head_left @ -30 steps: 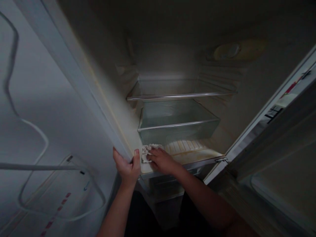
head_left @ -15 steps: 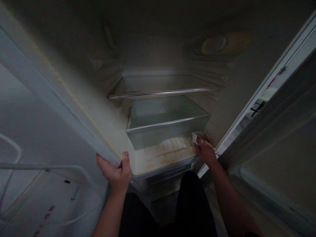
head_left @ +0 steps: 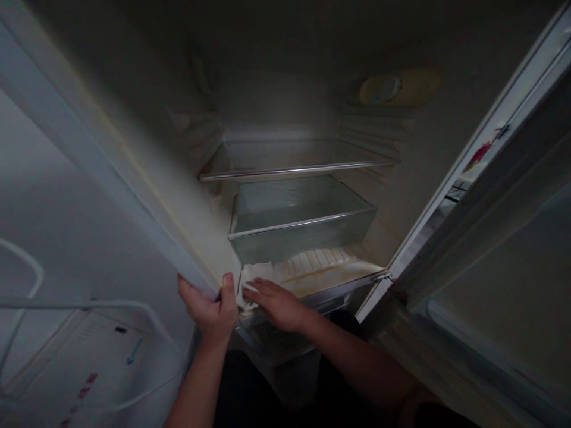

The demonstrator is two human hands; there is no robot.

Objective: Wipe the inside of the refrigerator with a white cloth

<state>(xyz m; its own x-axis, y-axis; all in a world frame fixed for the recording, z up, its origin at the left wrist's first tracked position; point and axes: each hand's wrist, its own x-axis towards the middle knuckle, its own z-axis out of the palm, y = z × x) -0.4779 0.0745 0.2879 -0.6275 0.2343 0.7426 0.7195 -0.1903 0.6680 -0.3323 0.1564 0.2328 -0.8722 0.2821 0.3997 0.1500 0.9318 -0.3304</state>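
My left hand point(head_left: 209, 303) grips the front edge of the refrigerator's left side wall point(head_left: 178, 238), thumb on the inner side and fingers around the outside. My right hand point(head_left: 279, 303) reaches across to the left, pressing a crumpled white cloth point(head_left: 256, 276) onto the front left corner of the refrigerator floor point(head_left: 321, 279). Its fingers lie over the cloth, close to my left thumb. Yellow-brown stains streak the ribbed floor. Just behind stands a clear drawer point(head_left: 307, 232), with a glass shelf point(head_left: 298, 169) above it.
A yellowed lamp cover point(head_left: 399, 86) sits on the right inner wall. The open door point(head_left: 504, 261) stands at the right, with a metal hinge point(head_left: 382, 277) at the lower corner. A white cable point(head_left: 120, 302) hangs at the left beside a pale box point(head_left: 89, 362).
My right hand has swept the cloth from the right end of the refrigerator floor to its front left corner. My left hand keeps its grip on the edge.
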